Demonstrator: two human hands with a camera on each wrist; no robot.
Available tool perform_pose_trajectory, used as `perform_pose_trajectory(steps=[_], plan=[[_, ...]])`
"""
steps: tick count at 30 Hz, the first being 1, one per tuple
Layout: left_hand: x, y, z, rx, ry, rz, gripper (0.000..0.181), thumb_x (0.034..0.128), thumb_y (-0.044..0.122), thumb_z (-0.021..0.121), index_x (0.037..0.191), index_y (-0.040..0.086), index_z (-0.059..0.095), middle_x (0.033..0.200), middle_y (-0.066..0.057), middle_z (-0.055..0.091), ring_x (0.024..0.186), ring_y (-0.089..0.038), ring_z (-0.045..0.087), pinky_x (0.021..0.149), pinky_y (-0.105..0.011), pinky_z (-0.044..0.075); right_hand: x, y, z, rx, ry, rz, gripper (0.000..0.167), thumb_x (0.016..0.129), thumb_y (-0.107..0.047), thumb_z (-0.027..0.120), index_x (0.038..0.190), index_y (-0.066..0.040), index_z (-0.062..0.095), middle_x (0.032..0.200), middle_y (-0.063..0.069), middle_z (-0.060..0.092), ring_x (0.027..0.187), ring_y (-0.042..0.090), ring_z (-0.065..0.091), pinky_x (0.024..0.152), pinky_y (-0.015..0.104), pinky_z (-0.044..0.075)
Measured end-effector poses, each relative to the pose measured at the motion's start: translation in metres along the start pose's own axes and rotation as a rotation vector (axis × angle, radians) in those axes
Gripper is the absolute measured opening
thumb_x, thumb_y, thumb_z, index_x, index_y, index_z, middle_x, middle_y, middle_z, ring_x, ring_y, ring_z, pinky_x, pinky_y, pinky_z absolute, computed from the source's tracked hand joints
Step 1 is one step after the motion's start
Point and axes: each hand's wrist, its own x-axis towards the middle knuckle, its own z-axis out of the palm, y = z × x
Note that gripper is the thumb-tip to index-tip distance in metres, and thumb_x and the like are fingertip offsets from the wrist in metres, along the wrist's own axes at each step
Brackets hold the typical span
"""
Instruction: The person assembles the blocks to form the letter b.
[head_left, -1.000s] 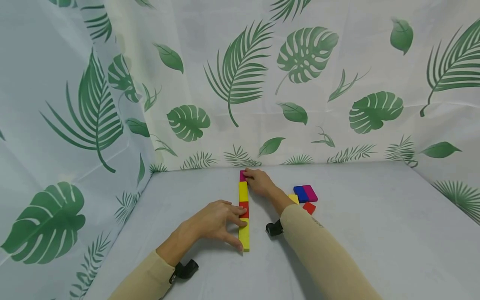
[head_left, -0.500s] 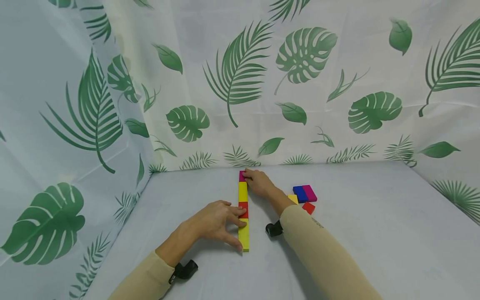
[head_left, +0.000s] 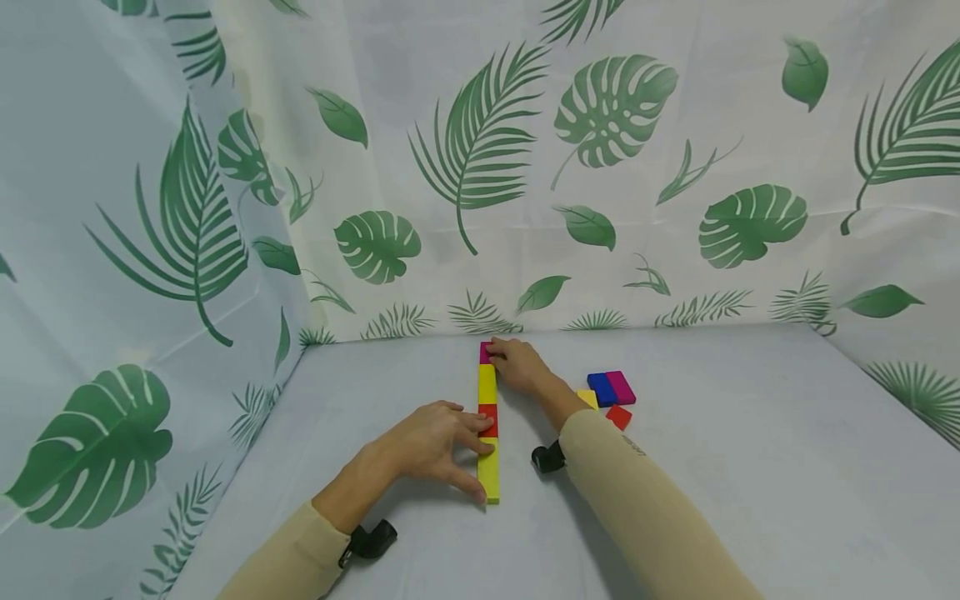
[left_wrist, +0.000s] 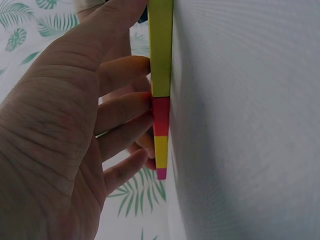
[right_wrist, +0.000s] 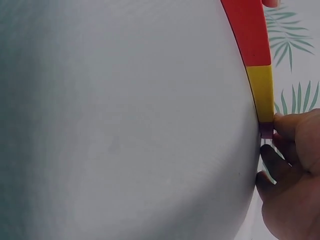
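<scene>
A straight row of flat coloured blocks lies on the table in the head view. From its near end come a yellow block (head_left: 489,482), a red block (head_left: 483,414), another yellow block (head_left: 487,383) and a magenta block (head_left: 483,350). Fingertips of my left hand (head_left: 427,440) rest on the red and near yellow blocks, with the thumb by the near end. The left wrist view shows those fingers mostly straight against the row. At the far end my right hand (head_left: 521,367) pinches the magenta block, whose right part is covered by fingers.
Right of the right forearm lie a loose blue block (head_left: 602,390), a magenta block (head_left: 621,387) touching it, a red block (head_left: 618,417) and a partly hidden yellow block (head_left: 588,399). A leaf-patterned curtain (head_left: 517,183) stands behind the white table (head_left: 750,467).
</scene>
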Motion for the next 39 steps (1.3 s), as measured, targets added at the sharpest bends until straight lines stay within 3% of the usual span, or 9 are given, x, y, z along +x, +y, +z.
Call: perform_pose_trajectory(steps=[11, 18, 29, 35, 39], plan=[[0.001, 0.001, -0.002, 0.008, -0.008, -0.001, 0.069, 0.0741, 0.076, 0.078, 0.125, 0.029, 0.078, 0.144, 0.003, 0.065, 0.136, -0.007, 0.059, 0.116, -0.041, 0.047, 0.0, -0.001, -0.002, 0.001, 0.002, 0.009, 0.041, 0.108, -0.015, 0.057, 0.148, -0.009, 0.058, 0.164, 0.01, 0.044, 0.149, 0.034, 0.044, 0.123, 0.05, 0.038], [0.002, 0.002, -0.002, 0.003, -0.006, 0.007, 0.07, 0.0741, 0.076, 0.078, 0.125, 0.028, 0.077, 0.143, 0.003, 0.066, 0.136, -0.007, 0.059, 0.116, -0.042, 0.048, -0.002, 0.001, -0.003, -0.01, 0.016, -0.028, 0.039, 0.107, -0.014, 0.057, 0.146, -0.007, 0.06, 0.162, 0.013, 0.047, 0.147, 0.036, 0.047, 0.122, 0.051, 0.038], [0.002, 0.001, 0.0, 0.009, -0.026, -0.007, 0.07, 0.075, 0.077, 0.076, 0.126, 0.03, 0.077, 0.145, 0.003, 0.064, 0.137, -0.009, 0.059, 0.117, -0.042, 0.047, -0.007, 0.006, -0.009, 0.022, -0.017, -0.07, 0.046, 0.108, -0.025, 0.057, 0.151, -0.01, 0.056, 0.167, 0.016, 0.037, 0.152, 0.038, 0.041, 0.123, 0.055, 0.036], [0.001, 0.001, 0.001, 0.023, -0.02, -0.013, 0.07, 0.0747, 0.078, 0.076, 0.126, 0.03, 0.077, 0.145, 0.003, 0.064, 0.137, -0.008, 0.059, 0.116, -0.042, 0.047, -0.017, 0.001, -0.025, 0.051, 0.011, -0.152, 0.05, 0.106, -0.029, 0.059, 0.152, -0.01, 0.054, 0.164, 0.015, 0.043, 0.142, 0.038, 0.052, 0.114, 0.056, 0.048], [0.001, 0.002, 0.0, 0.018, -0.018, -0.015, 0.071, 0.0747, 0.078, 0.076, 0.126, 0.03, 0.076, 0.145, 0.003, 0.064, 0.137, -0.008, 0.058, 0.117, -0.041, 0.047, -0.026, -0.002, -0.032, 0.048, 0.046, -0.197, 0.049, 0.106, -0.031, 0.06, 0.151, -0.014, 0.055, 0.162, 0.012, 0.047, 0.142, 0.037, 0.053, 0.113, 0.055, 0.049]])
